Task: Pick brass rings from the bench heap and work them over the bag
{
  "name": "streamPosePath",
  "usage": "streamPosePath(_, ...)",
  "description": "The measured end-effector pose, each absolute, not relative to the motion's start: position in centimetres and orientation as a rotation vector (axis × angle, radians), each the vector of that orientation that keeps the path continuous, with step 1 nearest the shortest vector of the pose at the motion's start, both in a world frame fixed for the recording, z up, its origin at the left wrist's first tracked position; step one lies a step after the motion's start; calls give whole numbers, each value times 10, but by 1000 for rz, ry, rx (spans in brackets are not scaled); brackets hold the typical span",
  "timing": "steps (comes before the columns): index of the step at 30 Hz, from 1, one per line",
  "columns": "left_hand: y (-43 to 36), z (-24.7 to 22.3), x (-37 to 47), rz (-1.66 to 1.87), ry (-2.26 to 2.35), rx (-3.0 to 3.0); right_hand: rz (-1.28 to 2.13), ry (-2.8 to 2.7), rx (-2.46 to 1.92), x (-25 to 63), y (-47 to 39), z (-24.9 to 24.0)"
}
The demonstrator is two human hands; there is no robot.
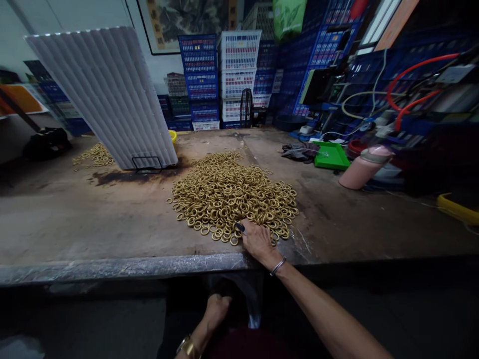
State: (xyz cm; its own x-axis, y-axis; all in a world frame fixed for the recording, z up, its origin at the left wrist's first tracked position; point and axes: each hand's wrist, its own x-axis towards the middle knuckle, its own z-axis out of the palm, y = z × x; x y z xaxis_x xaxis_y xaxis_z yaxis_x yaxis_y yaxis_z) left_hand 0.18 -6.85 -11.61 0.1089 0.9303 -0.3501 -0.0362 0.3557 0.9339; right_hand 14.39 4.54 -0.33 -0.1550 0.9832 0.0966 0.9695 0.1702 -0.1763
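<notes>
A wide heap of gold-coloured metal rings [232,192] lies on the worn tabletop in front of me. My right hand [260,242], a silver bangle on its wrist, rests at the heap's near edge. Its fingers are curled round a small dark object [240,227], whose kind I cannot make out; the rest is hidden by the hand. Below the table's front edge, my left hand [217,310] is closed, with a gold watch at its wrist. It appears to grip a translucent plastic bag [253,304] hanging under the edge, though the shadow hides much of it.
A corrugated pale panel [108,94] leans in a black wire stand [147,164] at left, with more rings [95,155] behind. To the right are a green tray [331,155], a pink bottle [364,168] and hoses. Stacked blue crates [198,75] and white crates [239,62] line the back.
</notes>
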Motion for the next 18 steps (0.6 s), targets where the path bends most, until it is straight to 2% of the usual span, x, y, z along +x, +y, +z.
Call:
streamPosePath(4, -71, -93, 5, 836, 1250, 980, 124, -2266, -1862, 146, 45, -3)
streamPosePath(7, -69, -58, 8, 727, 1118, 1103, 159, -2233, -1833, 148, 47, -2)
streamPosePath(10, -57, -22, 13, 797, 1047, 1097, 235, -2133, -1789, 151, 50, 0)
streamPosePath(13, -36, 1, 15, 994, 1131, 1075, 439, -1957, -1667, 156, 53, 2)
streamPosePath(18, -1, 6, 18, 1205, 1229, 1081, 926, -1704, -1386, 162, 49, 4)
